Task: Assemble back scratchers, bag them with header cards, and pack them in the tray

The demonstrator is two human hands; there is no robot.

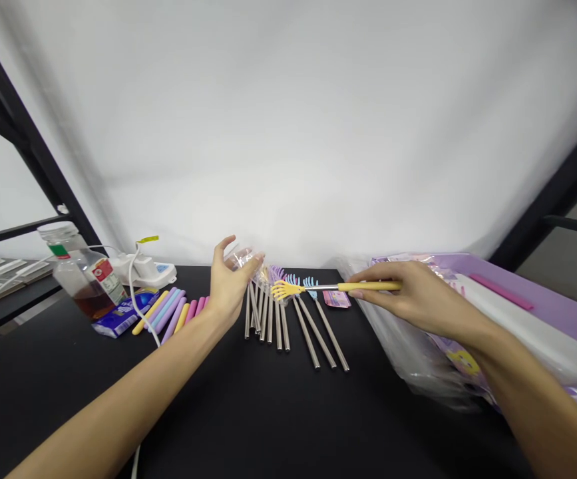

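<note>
My right hand (408, 286) grips the yellow handle of a back scratcher (318, 288). Its yellow claw head points left, and a short metal rod shows between head and handle. Crinkled clear plastic, apparently a small bag (239, 258), is between the thumb and fingers of my left hand (231, 283). Below and between the hands, several metal back scratcher rods (318, 332) lie on the black table, with blue, purple and other coloured claw heads (293, 279) at their far ends. Yellow, purple and pink handle sleeves (168, 313) lie left of my left hand.
A purple box (562, 309) with clear plastic packaging (398, 352) stands at the right. A pink card (337, 299) lies near the wall. At the left are a bottle of brown liquid (81, 276), a blue packet (121, 316), a white power strip (163, 273) and a trailing cable (136, 306).
</note>
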